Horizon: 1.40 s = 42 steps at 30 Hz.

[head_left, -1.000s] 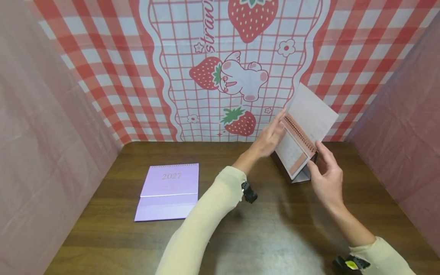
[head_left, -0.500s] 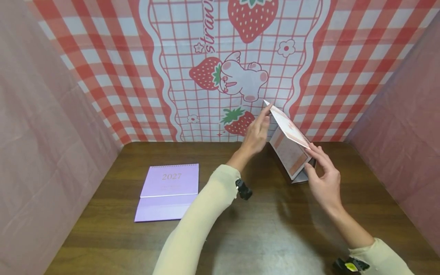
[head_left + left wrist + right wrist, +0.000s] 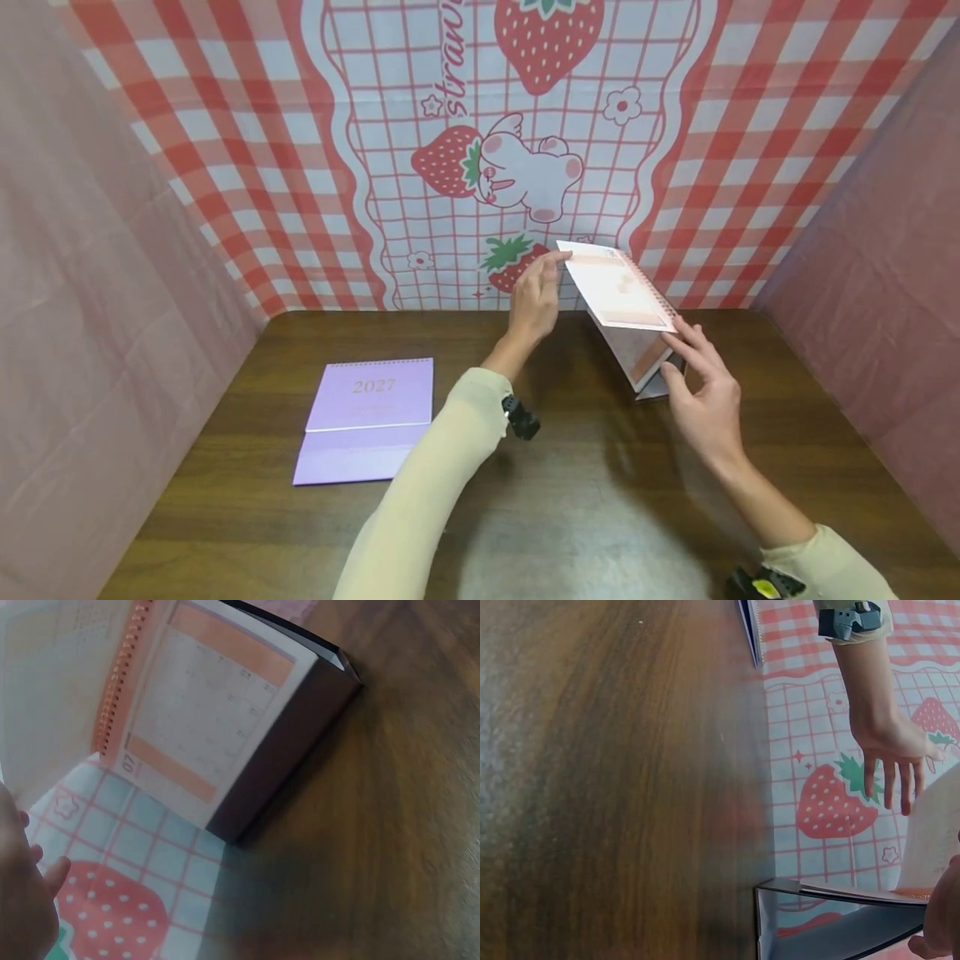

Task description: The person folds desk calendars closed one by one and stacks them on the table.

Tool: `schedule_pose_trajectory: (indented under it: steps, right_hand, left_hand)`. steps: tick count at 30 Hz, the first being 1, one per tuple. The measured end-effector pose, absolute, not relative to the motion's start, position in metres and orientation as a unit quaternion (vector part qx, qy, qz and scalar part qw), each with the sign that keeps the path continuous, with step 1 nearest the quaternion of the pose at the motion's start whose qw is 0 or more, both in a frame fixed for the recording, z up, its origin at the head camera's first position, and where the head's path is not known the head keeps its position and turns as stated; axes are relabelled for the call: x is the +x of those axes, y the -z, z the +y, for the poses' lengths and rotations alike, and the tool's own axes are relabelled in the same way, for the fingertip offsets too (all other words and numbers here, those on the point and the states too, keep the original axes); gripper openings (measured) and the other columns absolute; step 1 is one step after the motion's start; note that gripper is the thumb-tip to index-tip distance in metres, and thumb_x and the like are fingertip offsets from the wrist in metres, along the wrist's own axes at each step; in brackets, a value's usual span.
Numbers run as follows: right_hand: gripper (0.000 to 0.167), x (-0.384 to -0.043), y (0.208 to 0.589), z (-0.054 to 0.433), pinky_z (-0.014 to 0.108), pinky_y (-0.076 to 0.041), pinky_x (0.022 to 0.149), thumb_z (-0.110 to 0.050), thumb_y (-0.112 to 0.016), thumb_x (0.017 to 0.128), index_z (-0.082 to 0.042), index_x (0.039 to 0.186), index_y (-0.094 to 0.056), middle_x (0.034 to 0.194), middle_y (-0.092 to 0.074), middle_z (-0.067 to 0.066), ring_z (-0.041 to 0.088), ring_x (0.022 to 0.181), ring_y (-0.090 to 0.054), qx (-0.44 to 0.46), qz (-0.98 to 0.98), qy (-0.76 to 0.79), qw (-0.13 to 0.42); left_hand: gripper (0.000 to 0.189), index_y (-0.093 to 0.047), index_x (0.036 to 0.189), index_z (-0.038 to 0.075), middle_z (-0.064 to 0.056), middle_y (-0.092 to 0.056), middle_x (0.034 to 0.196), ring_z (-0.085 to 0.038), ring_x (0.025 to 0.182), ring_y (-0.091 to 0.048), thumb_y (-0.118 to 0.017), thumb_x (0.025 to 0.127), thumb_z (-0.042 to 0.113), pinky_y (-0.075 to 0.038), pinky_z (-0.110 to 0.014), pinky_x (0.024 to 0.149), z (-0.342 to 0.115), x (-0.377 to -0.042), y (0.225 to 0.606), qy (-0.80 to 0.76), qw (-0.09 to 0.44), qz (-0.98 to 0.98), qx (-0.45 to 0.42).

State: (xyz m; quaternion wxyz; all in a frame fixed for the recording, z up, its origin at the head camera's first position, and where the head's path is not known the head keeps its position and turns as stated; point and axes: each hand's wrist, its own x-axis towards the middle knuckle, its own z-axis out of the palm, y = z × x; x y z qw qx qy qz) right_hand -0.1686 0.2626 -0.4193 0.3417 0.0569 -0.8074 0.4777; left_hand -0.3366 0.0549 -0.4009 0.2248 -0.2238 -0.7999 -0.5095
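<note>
Head view evenly lit, fairly sharp; pale glare pools on the table, the lifted page nearly washes out, soft shadow falls beside the right hand. Wrist views dimmer, hazier; fine print on the desk calendar blurs.

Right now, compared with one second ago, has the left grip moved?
Yes, the left grip moved left in the head view: from right of the lowest printed strawberry to partly covering it.
</note>
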Motion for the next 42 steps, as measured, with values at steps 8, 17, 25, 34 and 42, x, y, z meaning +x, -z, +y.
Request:
schedule_pose_trajectory:
  steps: [8, 17, 25, 34, 42]
  right_hand:
    - [0.043, -0.167, 0.424, 0.263, 0.006, -0.032, 0.129, 0.014, -0.068, 0.098, 0.005, 0.138, -0.077, 0.165, -0.064, 0.018, 0.024, 0.166, -0.047, 0.067, -0.813, -0.465, 0.344]
    - [0.040, -0.165, 0.431, 0.264, 0.002, -0.031, 0.127, 0.013, -0.069, 0.098, 0.003, 0.135, -0.080, 0.167, -0.063, 0.013, 0.018, 0.168, -0.043, 0.062, -0.824, -0.447, 0.344]
    - [0.036, -0.163, 0.432, 0.265, 0.000, -0.032, 0.124, 0.011, -0.070, 0.098, 0.003, 0.131, -0.081, 0.168, -0.063, 0.011, 0.010, 0.167, -0.042, 0.055, -0.827, -0.442, 0.344]
    - [0.032, -0.161, 0.434, 0.264, 0.001, -0.031, 0.124, 0.011, -0.071, 0.097, 0.003, 0.125, -0.084, 0.164, -0.065, 0.014, 0.001, 0.165, -0.042, 0.047, -0.829, -0.436, 0.348]
    - [0.033, -0.161, 0.434, 0.262, 0.005, -0.031, 0.128, 0.012, -0.070, 0.097, 0.000, 0.124, -0.085, 0.164, -0.065, 0.015, 0.001, 0.165, -0.043, 0.054, -0.823, -0.443, 0.352]
  left_hand:
    - [0.061, -0.079, 0.139, 0.011, -0.012, -0.078, 0.146, -0.031, 0.142, -0.070, -0.024, 0.123, 0.033, -0.055, -0.042, 0.122, 0.052, -0.337, 0.417, 0.526, 0.213, -0.805, -0.173]
    - [0.091, -0.084, 0.133, 0.031, 0.005, -0.078, 0.150, -0.021, 0.140, -0.072, -0.003, 0.117, 0.069, -0.059, -0.037, 0.110, 0.070, -0.406, 0.503, 0.510, 0.199, -0.827, -0.126]
    - [0.103, -0.080, 0.141, 0.033, 0.003, -0.070, 0.160, -0.030, 0.152, -0.064, 0.007, 0.110, 0.078, -0.051, -0.045, 0.128, 0.089, -0.400, 0.519, 0.532, 0.092, -0.838, -0.078]
    - [0.090, -0.072, 0.153, 0.017, -0.017, -0.075, 0.142, -0.023, 0.071, -0.077, -0.007, 0.118, 0.068, -0.061, -0.038, 0.100, 0.097, -0.353, 0.489, 0.552, 0.038, -0.829, -0.085]
    - [0.087, -0.066, 0.157, 0.010, -0.021, -0.078, 0.141, -0.032, 0.083, -0.081, -0.002, 0.121, 0.057, -0.064, -0.036, 0.086, 0.092, -0.328, 0.469, 0.563, -0.003, -0.820, -0.102]
